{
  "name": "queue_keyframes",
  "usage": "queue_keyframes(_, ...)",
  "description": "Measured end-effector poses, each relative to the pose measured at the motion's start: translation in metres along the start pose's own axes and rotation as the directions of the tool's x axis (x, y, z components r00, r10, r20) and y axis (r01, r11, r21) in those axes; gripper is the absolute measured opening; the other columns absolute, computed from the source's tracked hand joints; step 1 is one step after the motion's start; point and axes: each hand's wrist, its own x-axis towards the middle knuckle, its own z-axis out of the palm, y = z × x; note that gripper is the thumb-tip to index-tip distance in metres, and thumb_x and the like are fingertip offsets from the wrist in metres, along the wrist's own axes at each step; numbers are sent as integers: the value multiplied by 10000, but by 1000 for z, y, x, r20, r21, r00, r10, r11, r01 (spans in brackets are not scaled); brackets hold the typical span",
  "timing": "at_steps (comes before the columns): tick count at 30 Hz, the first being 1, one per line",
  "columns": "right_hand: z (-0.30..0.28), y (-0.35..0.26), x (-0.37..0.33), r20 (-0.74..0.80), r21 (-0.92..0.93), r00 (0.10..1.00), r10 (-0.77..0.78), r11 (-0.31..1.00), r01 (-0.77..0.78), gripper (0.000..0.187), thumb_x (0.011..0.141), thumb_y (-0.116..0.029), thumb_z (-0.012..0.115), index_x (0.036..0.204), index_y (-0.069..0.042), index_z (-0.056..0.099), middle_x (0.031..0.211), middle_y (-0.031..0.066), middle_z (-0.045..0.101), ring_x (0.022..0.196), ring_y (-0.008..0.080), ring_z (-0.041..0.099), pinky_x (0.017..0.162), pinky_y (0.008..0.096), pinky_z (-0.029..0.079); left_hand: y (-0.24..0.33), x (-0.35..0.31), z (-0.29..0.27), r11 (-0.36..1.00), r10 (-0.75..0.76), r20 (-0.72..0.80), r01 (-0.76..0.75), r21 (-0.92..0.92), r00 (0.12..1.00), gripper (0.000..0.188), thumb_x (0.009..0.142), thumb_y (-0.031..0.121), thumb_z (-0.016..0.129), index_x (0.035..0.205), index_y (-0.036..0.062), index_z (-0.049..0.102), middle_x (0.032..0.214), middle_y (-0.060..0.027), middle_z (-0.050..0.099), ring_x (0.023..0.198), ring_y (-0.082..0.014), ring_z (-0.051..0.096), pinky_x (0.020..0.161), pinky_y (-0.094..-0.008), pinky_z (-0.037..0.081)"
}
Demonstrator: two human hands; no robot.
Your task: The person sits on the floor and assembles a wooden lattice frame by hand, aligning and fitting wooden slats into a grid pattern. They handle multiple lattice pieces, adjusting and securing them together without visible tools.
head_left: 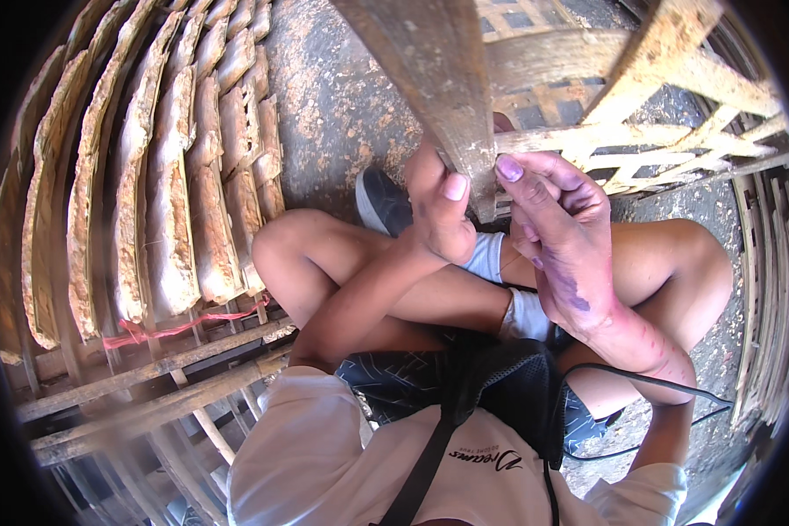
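A wide flat bamboo strip (438, 79) comes down from the top of the view, part of an openwork bamboo lattice (640, 136). My left hand (438, 206) is closed round the strip near its lower end, thumb lying on its face. Beside it, my right hand (561, 228) has its fingers curled in, with the thumb tip at the strip's right edge, where a thinner crosswise strip meets it. Whatever the right fingers pinch is too small or hidden to make out. Purple stains mark the right hand.
I sit cross-legged on a gritty concrete floor (324, 96). Curved rows of rough, layered brown slats (171, 184) stand at my left, with a pink tie (140, 336) and bamboo rails (149, 394) below. Thin strips (767, 280) line the right side. A black cable (640, 377) loops by my right arm.
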Motion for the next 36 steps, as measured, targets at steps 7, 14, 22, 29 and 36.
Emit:
queue_keyframes(7,3,0,1,-54,-29,998,-42,999,41,164,977,-87,732,1114,3,731,730,-57,667,579,-29,461,505,173,327,-6,-2,1,999,-19,-26,20,30,999,590,1006,464,439,1188,-73,602,1072,-199,693,961,-257,687,852,-376,531)
queue_keyframes(14,5,13,0,14,-191,967,-255,948,253,99,1017,-82,669,1051,10,680,776,-40,674,692,-17,541,607,161,427,-10,-4,1,999,-18,-7,18,-29,1000,601,1019,473,426,1196,-72,608,1053,-181,711,936,-263,703,836,-381,544)
queue_keyframes(22,-5,33,2,47,-467,873,-485,762,449,115,1049,-115,604,1009,-8,596,713,-43,577,618,9,448,556,197,366,-5,-3,-5,997,-3,117,-6,76,993,506,928,316,371,1170,-76,582,1111,-245,666,991,-313,651,868,-400,529)
queue_keyframes(29,-22,33,7,137,-396,890,-434,800,451,401,1122,-368,412,858,-69,457,610,-48,407,497,34,331,435,222,243,-2,3,-4,999,-32,28,31,15,999,519,1037,379,417,1221,-81,572,1010,-170,722,928,-232,702,831,-351,548)
queue_keyframes(36,-7,21,6,44,-407,927,-373,841,357,102,1000,-23,673,1098,-3,651,648,-77,548,641,-28,458,554,174,355,5,4,-2,999,-24,26,23,35,999,545,1031,354,402,1298,-103,536,1112,-204,701,988,-258,694,875,-367,537)
